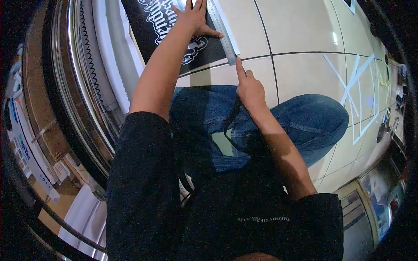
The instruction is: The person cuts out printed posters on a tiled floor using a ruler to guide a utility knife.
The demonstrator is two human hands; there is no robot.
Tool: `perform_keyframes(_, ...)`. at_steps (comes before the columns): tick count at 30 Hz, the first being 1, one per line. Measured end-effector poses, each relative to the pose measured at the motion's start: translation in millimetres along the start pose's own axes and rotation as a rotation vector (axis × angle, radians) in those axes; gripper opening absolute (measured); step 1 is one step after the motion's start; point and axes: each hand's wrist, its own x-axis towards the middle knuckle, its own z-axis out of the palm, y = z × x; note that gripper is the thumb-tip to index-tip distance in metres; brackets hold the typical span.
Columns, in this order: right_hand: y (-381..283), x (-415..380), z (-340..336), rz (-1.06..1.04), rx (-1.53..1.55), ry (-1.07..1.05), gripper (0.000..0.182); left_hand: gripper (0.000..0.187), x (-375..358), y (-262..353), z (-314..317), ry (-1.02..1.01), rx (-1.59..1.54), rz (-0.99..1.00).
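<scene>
My left hand (pixel 193 21) is spread over a black sheet (pixel 212 50) with white ornate lettering, its thumb on a metal ruler (pixel 226 45). The ruler lies along the sheet's right edge, beside a narrow white strip (pixel 230 32). At the near end of the ruler is my right hand (pixel 252 89), index finger stretched forward and the other fingers curled. Something small and dark shows by the curled fingers, mostly hidden. The top of the sheet and some left fingertips run out of view.
Pale floor tiles (pixel 305 74) with dark joints lie under the sheet. White cut strips (pixel 350 87) are scattered on the right. Along the left stand long rolls (pixel 115 48) of material and cardboard boxes (pixel 41 104). My legs in jeans (pixel 313 117) are folded close to the ruler.
</scene>
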Motion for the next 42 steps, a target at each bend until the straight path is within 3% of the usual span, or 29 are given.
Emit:
perform_keyframes(1, 0.2, -3.9, -1.2, -0.004, 0.017, 0.002, 0.077, 0.156, 2.0, -0.9, 0.0, 0.019, -0.015, -0.004)
perform_keyframes(11, 1.3, -13.6, -4.9, 0.032, -0.008, -0.072, 0.077, 0.155, -0.7, 0.9, -2.5, 0.039, 0.029, -0.005)
perform_keyframes(13, 2.3, -17.4, -6.9, 0.039, -0.01, -0.082, 0.076, 0.13, -7.3, 3.6, -8.7, 0.011, 0.083, 0.019)
perform_keyframes(14, 3.5, -21.1, -7.5, 0.047, -0.013, -0.099, 0.075, 0.13, 1.6, -0.2, 5.1, 0.008, 0.08, 0.019)
perform_keyframes(16, 4.9, -23.3, -9.6, 0.061, 0.004, -0.104, 0.074, 0.154, 28.0, -11.7, 43.8, 0.19, 0.174, -0.028)
perform_keyframes(17, 5.4, -20.3, -12.3, 0.075, 0.022, -0.099, 0.073, 0.154, 29.3, -11.4, 44.2, 0.202, 0.178, -0.026)
perform_keyframes(21, 17.5, -12.2, -33.9, 0.023, 0.139, 0.061, 0.067, 0.155, 23.7, -8.9, 34.5, 0.14, 0.166, -0.053)
perform_keyframes(23, 16.6, 10.3, -51.4, 0.19, 0.249, 0.221, 0.066, 0.155, 20.3, -8.5, 32.8, 0.154, 0.12, -0.028)
perform_keyframes(25, 21.3, 41.2, -41.2, 0.153, 0.236, 0.347, 0.076, 0.155, 19.8, -8.2, 33.8, 0.151, 0.124, -0.029)
perform_keyframes(27, 12.4, 65.8, -44.9, 0.146, 0.155, 0.297, 0.094, 0.152, 21.8, -11.4, 41.0, 0.216, 0.064, -0.008)
perform_keyframes(28, 9.1, 70.9, -57.9, 0.193, 0.138, 0.13, 0.105, 0.152, 21.3, -10.4, 36.5, 0.22, 0.067, -0.006)
perform_keyframes(29, 17.2, 75.0, -54.9, 0.197, 0.141, 0.134, 0.105, 0.153, 19.1, -9.2, 33.7, 0.184, 0.082, -0.008)
perform_keyframes(31, 49.8, 82.5, -48.1, 0.304, 0.161, 0.276, 0.1, 0.153, 16.7, -9.0, 29.3, 0.152, 0.095, -0.017)
perform_keyframes(32, 59.8, 81.3, -54.1, 0.32, 0.258, 0.363, 0.087, 0.153, 16.1, -9.5, 29.3, 0.157, 0.089, -0.017)
perform_keyframes(35, 67.4, 78.0, -61.4, 0.392, 0.343, 0.462, 0.075, 0.154, 15.1, -8.7, 33.5, 0.139, 0.059, -0.011)
perform_keyframes(42, 32.6, 37.6, -48.1, 0.142, 0.476, 0.372, 0.076, 0.161, 8.5, -4.6, 29.6, 0.044, -0.048, -0.004)
